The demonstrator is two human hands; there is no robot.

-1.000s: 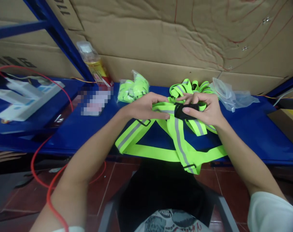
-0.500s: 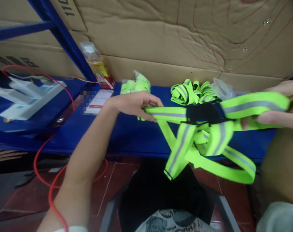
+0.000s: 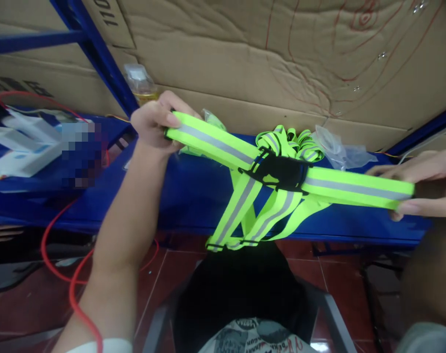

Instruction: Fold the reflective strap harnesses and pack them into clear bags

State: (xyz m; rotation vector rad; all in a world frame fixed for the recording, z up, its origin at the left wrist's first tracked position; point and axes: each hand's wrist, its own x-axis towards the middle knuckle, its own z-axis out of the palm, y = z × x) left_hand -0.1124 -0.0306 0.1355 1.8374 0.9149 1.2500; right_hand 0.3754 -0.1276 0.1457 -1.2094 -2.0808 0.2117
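Observation:
A neon yellow-green reflective harness (image 3: 241,206) with grey stripes hangs in the air between my hands. My left hand (image 3: 160,120) is closed on one end of its waist strap, up and to the left. Lower on the right, my right hand (image 3: 425,184) pinches the other end, so the strap runs nearly straight and slopes down to the right. A black patch (image 3: 281,170) sits at the strap's middle. The shoulder straps dangle below it, over the front edge of the blue table (image 3: 193,201).
Behind the harness lie rolled reflective straps (image 3: 307,147) and a clear plastic bag (image 3: 340,149). A bottle (image 3: 140,81) stands at the back left, partly behind my left hand. White boxes (image 3: 27,147) lie far left. A red hose (image 3: 75,299) loops by my left arm.
My left hand has moved up and left with its strap end, and my right hand slightly down. The waist strap is now stretched out, and the lower straps hang straighter and further left.

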